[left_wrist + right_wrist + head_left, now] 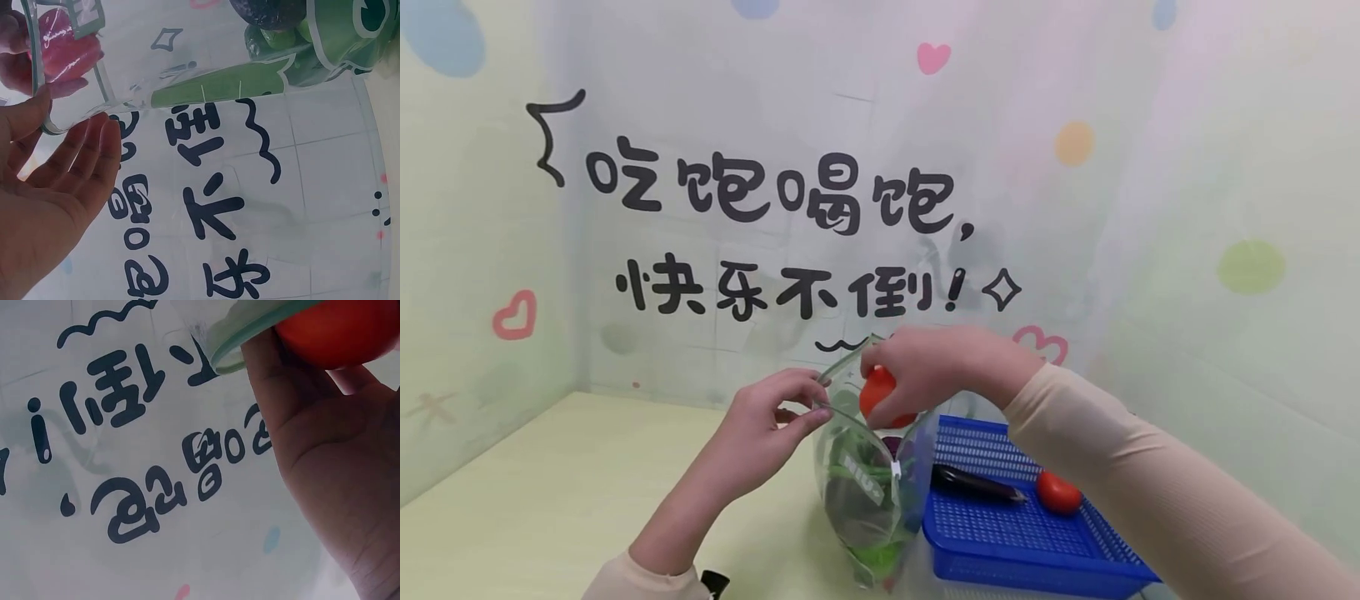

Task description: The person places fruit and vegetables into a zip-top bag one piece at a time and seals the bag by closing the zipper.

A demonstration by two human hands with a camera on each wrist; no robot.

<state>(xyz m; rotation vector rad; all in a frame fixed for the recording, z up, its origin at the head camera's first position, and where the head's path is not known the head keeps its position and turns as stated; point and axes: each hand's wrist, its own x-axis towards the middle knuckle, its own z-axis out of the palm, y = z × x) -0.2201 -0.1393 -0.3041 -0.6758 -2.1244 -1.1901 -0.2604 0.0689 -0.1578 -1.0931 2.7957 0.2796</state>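
Observation:
A clear zip bag (859,518) with green print stands upright on the table, its mouth spread wide. At the left side of its rim, my left hand (756,437) pinches the plastic between thumb and fingers. My right hand (928,364) grips a red tomato (878,395) from above, right in the bag's mouth. Through the plastic, the left wrist view shows the same tomato (65,47) in the fingers, with a dark purple vegetable (269,11) and green ones lower in the bag. In the right wrist view the rim passes close by the fingers around the tomato.
Right of the bag sits a blue plastic basket (1000,533). It contains a long dark eggplant (973,483) and another red tomato (1060,493). The pale table (587,467) extends to the left. Behind stands a printed wall covering (775,108) with large black characters.

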